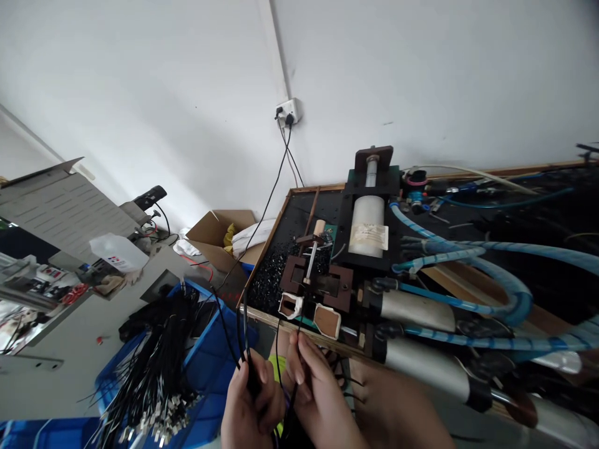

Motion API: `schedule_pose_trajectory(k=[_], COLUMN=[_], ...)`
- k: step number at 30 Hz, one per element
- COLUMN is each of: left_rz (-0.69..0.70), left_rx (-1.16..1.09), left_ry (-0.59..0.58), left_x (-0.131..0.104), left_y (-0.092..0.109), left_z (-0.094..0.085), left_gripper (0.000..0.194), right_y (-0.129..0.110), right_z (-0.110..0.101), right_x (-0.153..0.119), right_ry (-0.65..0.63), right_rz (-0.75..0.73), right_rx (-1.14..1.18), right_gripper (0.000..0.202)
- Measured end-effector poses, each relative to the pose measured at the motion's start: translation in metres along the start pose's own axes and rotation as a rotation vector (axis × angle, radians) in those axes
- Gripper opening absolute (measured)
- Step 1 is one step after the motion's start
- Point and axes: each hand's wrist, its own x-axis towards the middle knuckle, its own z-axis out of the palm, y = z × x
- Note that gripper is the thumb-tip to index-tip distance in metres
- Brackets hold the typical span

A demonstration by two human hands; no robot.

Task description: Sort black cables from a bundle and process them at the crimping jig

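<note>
Several black cords (243, 327) rise from my left hand (253, 399), whose fingers are wrapped round them at the bottom centre. Beside it, my right hand (311, 380) pinches a thin black cord between thumb and forefinger, just in front of the machine's near edge. The cord's upper end reaches between two brown clamp blocks (340, 288) of the machine. Two padded pieces (327, 321) sit at the front of these blocks. The lower parts of the cords are partly hidden by my hands.
A blue bin (206, 374) at the left holds a bundle of black cords with metal ends (159, 418). Air cylinders (425, 368) and blue hoses (505, 287) fill the right. Behind are a cardboard box (210, 240) and a wall socket (287, 111).
</note>
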Motion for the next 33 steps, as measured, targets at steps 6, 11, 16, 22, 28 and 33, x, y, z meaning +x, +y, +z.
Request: schedule_pose_trajectory(k=[6, 11, 16, 22, 28, 33], left_rz=[-0.008, 0.004, -0.009, -0.031, 0.025, 0.103], left_rx=[0.005, 0.011, 0.007, 0.015, 0.033, 0.104], left_ry=[0.001, 0.019, 0.013, -0.007, 0.031, 0.087], left_x=[0.0, 0.002, 0.005, 0.009, 0.004, -0.006], left_y=[0.001, 0.002, 0.002, 0.004, 0.002, 0.001], left_z=[0.001, 0.001, 0.004, 0.002, -0.001, 0.0], left_gripper=[0.04, 0.04, 0.041, 0.041, 0.031, 0.027], right_y=[-0.005, -0.003, -0.005, -0.012, 0.001, 0.014], right_z=[0.006, -0.006, -0.01, 0.009, -0.004, -0.022], right_x=[0.002, 0.008, 0.01, 0.007, 0.011, 0.032], right_ry=[-0.058, -0.068, -0.058, -0.048, 0.038, 0.09], right_rz=[0.1, 0.11, 0.118, 0.085, -0.042, -0.221], right_rx=[0.126, 0.142, 0.128, 0.102, -0.112, -0.794], right_gripper=[0.037, 0.034, 0.03, 0.039, 0.045, 0.071])
